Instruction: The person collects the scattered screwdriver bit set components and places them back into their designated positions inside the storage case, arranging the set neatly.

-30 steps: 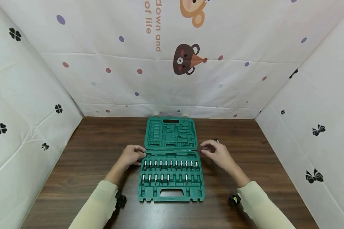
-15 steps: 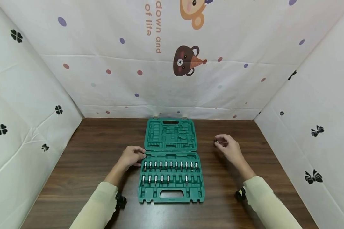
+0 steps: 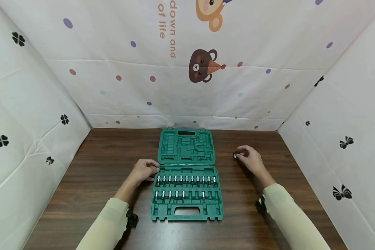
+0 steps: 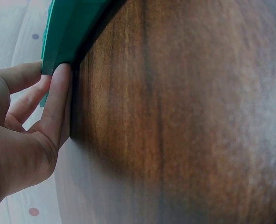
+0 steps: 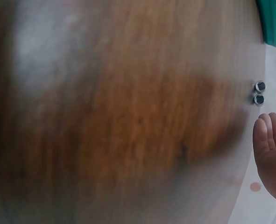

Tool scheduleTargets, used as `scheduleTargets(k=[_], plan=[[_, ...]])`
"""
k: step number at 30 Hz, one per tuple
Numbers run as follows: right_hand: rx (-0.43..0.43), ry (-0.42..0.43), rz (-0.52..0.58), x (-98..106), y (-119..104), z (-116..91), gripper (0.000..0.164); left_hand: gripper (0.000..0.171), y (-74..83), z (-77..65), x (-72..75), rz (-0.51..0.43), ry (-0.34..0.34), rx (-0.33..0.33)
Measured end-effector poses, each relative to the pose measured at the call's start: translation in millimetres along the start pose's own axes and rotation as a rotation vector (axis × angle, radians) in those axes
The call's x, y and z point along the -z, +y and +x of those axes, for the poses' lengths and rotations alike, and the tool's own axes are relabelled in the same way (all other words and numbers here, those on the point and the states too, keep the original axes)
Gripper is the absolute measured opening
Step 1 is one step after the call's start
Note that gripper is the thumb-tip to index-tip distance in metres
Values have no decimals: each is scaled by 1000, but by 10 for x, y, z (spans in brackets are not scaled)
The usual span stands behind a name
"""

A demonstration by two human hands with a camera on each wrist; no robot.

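A green bit-socket case lies opened flat on the table, its moulded lid (image 3: 167, 158) at the back and its lower tray (image 3: 210, 210) in front. Two rows of silver bit sockets (image 3: 186, 180) stand in the tray, with gaps in the front row. My left hand (image 3: 142, 171) pinches the case's left side near the hinge, thumb on top. To the right of the case, two small sockets (image 5: 259, 93) are side by side on the table. My right hand (image 3: 251, 160) hovers just beside them, fingers relaxed and apart from them in the right wrist view.
The dark wood table (image 3: 112, 146) meets a white patterned sheet (image 3: 118, 97) at its back edge. More white sheeting rises on both sides. A dark wrist camera (image 3: 132, 218) is strapped at the left sleeve, another (image 3: 260, 204) at the right.
My right hand has moved from beside the case's hinge rightward to the two loose sockets, then drawn slightly off them. The left hand and the case have stayed put.
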State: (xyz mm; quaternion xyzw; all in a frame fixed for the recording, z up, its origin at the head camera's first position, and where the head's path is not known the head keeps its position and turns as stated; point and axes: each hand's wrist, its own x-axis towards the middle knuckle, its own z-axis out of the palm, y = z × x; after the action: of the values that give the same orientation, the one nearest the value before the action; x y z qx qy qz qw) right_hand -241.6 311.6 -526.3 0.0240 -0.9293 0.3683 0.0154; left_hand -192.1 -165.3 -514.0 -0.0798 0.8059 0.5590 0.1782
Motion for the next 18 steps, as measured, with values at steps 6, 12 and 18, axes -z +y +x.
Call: scheduleTargets(k=[6, 12, 18], plan=[[-25, -27, -27, -38, 29, 52, 32, 21, -4, -2, -10, -4, 4, 4], [-34, -32, -40, -78, 48, 88, 30, 20, -5, -9, -18, -5, 1, 0], [-17, -14, -59, -87, 57, 99, 27, 21, 7, -8, -8, -6, 6, 2]])
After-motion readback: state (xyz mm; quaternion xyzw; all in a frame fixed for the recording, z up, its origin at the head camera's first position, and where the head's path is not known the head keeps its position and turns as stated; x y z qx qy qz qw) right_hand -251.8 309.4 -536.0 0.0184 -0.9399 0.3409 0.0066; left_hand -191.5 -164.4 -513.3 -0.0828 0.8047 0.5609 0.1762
